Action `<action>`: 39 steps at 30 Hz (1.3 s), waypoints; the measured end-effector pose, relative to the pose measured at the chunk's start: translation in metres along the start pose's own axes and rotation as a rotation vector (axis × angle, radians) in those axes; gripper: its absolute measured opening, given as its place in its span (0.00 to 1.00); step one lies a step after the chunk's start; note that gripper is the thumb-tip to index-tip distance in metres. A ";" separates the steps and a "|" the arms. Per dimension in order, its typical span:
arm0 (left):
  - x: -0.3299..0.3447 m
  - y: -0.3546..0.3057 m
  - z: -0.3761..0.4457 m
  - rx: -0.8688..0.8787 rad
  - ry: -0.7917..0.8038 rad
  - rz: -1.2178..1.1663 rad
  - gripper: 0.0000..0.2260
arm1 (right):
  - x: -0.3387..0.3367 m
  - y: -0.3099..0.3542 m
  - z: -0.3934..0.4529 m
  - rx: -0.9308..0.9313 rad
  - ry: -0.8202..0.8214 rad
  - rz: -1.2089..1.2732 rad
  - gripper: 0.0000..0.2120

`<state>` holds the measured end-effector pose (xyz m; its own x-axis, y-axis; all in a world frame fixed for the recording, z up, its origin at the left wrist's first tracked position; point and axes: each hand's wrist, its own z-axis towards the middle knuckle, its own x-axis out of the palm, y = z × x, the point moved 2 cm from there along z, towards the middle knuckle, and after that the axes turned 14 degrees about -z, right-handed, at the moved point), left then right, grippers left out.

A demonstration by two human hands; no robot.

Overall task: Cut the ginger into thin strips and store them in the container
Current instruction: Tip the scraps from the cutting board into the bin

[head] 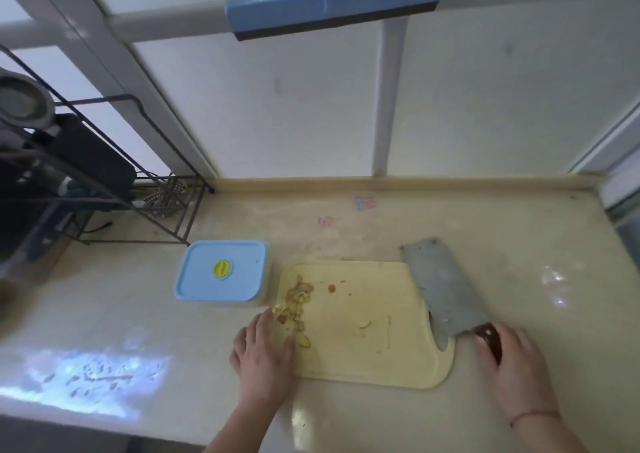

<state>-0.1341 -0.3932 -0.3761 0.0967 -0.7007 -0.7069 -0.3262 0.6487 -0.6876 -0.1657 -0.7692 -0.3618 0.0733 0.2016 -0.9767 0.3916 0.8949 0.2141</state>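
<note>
the right hand (512,366) is on the dark handle of the big knife (446,290), with its fingers bent over the handle, so it looks like it holds it. the flat blade lies across the right side of the yellow cutting board (363,331) and pokes out past the far edge of the board onto the counter (519,244). the left hand (263,355) lies flat with its fingers straight and a bit spread, holding nothing, on the left edge of the board. its fingertips touch the small pile of ginger bits (294,303) there, which look like peels and scraps, brown and yellow. a few thin bits lie in the middle of the board too. just past the left end of the board sits the container (221,272), with its blue lid on and a yellow spot in the middle of the lid. i cannot see into it, so i cannot tell if the strips are inside, but i think the cutting is mostly done. farther off, at the far left corner of the counter, stands a dark wire rack (104,175). what could go wrong: if the left hand sweeps the scraps toward the near edge, they could fall off the counter. if the knife gets lifted fast, its sharp edge could catch the other hand, or slip because the handle may be wet.
</note>
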 end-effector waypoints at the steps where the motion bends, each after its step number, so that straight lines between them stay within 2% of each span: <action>1: 0.000 0.000 0.000 -0.009 0.005 -0.002 0.39 | 0.000 -0.003 0.005 -0.015 -0.001 -0.012 0.31; 5: 0.004 -0.001 0.000 -0.069 0.009 -0.019 0.29 | -0.002 -0.009 0.014 -0.022 -0.024 -0.033 0.27; 12: 0.003 -0.008 -0.002 -0.077 -0.012 -0.034 0.25 | 0.000 -0.021 0.023 -0.026 -0.038 -0.115 0.29; 15: 0.004 -0.010 -0.003 -0.091 -0.019 -0.032 0.25 | -0.009 -0.015 0.024 0.066 -0.058 -0.227 0.20; 17: 0.005 -0.014 -0.005 -0.098 -0.029 -0.041 0.26 | -0.017 0.000 0.016 0.054 -0.100 -0.181 0.17; 18: 0.005 -0.016 -0.007 -0.112 -0.036 -0.062 0.26 | -0.019 0.012 0.008 0.031 -0.100 -0.141 0.12; 19: 0.005 -0.019 -0.008 -0.131 -0.046 -0.092 0.25 | -0.017 0.023 0.000 -0.004 -0.061 -0.094 0.05; 22: 0.006 -0.028 -0.012 -0.229 -0.107 -0.243 0.23 | -0.007 0.045 -0.006 0.035 0.230 -0.041 0.11; 24: 0.006 -0.033 -0.010 -0.330 -0.159 -0.411 0.21 | -0.004 0.052 -0.001 0.152 0.304 0.029 0.08; 26: 0.006 -0.036 -0.005 -0.420 -0.202 -0.553 0.19 | -0.005 0.055 0.007 0.263 0.336 0.137 0.07; 30: 0.004 -0.041 0.006 -0.532 -0.229 -0.648 0.19 | -0.004 0.055 0.020 0.352 0.370 0.192 0.16; 35: -0.002 -0.032 0.011 -0.601 -0.181 -0.563 0.20 | -0.002 0.054 0.014 0.304 0.495 0.080 0.11; 39: -0.009 -0.017 0.003 -0.600 -0.182 -0.535 0.17 | -0.001 0.053 -0.001 0.271 0.493 0.049 0.09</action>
<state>-0.1268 -0.3971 -0.3584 0.5155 -0.7774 -0.3605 -0.6352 -0.0642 -0.7697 -0.1458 -0.7220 -0.3492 -0.3146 0.4604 -0.8301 0.6248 0.7587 0.1840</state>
